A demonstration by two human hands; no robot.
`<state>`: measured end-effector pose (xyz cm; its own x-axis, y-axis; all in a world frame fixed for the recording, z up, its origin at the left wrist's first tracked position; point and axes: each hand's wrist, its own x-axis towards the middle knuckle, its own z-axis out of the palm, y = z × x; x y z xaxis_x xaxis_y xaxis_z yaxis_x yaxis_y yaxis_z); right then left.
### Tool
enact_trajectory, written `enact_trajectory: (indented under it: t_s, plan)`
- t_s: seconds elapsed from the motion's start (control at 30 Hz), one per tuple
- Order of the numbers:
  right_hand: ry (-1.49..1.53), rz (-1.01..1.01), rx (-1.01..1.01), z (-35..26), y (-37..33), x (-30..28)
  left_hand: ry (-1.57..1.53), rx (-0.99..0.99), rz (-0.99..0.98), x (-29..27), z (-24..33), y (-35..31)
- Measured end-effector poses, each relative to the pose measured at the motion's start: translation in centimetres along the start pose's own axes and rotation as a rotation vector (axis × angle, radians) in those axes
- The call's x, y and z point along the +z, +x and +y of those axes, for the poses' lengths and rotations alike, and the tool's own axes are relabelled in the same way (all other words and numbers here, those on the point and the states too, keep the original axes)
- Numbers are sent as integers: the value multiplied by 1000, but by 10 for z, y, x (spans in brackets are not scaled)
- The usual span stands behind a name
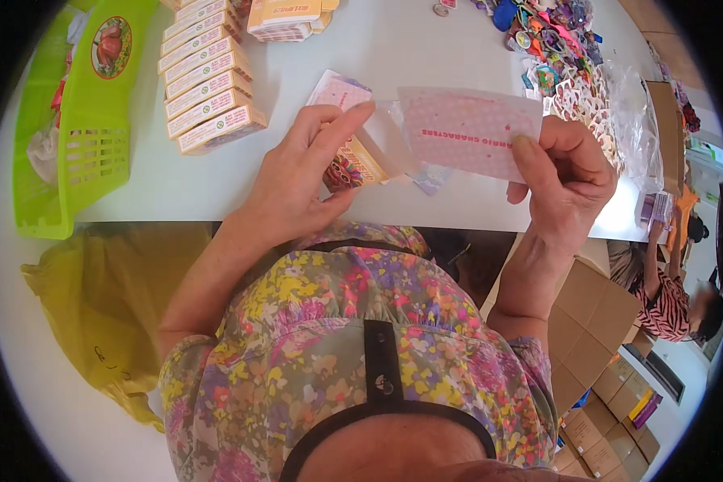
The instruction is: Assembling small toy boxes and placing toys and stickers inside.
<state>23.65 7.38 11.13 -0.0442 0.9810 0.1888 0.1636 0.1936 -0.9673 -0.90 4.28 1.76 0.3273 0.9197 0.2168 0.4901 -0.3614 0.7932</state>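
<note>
My left hand (pixel 293 173) is closed around a small yellow-orange printed carton (pixel 353 165), whose pale flap stands open toward the right. Pinched between the thumb and fingers of my right hand (pixel 569 173) is a flat pink printed packet (pixel 466 136) with a translucent edge. The packet is raised over the table, its left end close to the carton's open flap. Behind my left fingers shows a pink and white card (pixel 339 88); I cannot tell whether it touches the hand. A bluish card (pixel 432 178) lies on the table below the packet.
Yellow-and-white cartons (pixel 209 92) stand in a row at left, with flat cartons (pixel 285 20) beyond. A green basket (pixel 76 161) is at far left. Colourful trinkets (pixel 550 36), small white pieces (pixel 578 100) and a clear bag (pixel 639 132) lie right. Another person (pixel 665 305) works near cardboard boxes (pixel 594 321).
</note>
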Motion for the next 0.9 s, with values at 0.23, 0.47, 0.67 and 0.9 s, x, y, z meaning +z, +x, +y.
enact_trajectory:
  t_s: [0.23, 0.47, 0.67, 0.9]
  plan:
    - [-87, -43, -372, 2, -6, -3, 125, 181, 136, 8, -3, 3]
    - [-451, -193, -449, 10, -15, 9, 112, 147, 228, 7, 0, 5]
    - [-605, -263, -478, 7, -16, 15, 208, 228, 176, 8, -1, 2]
    - [-668, -211, -544, 24, -26, 38, 182, 165, 203, 13, -1, 2]
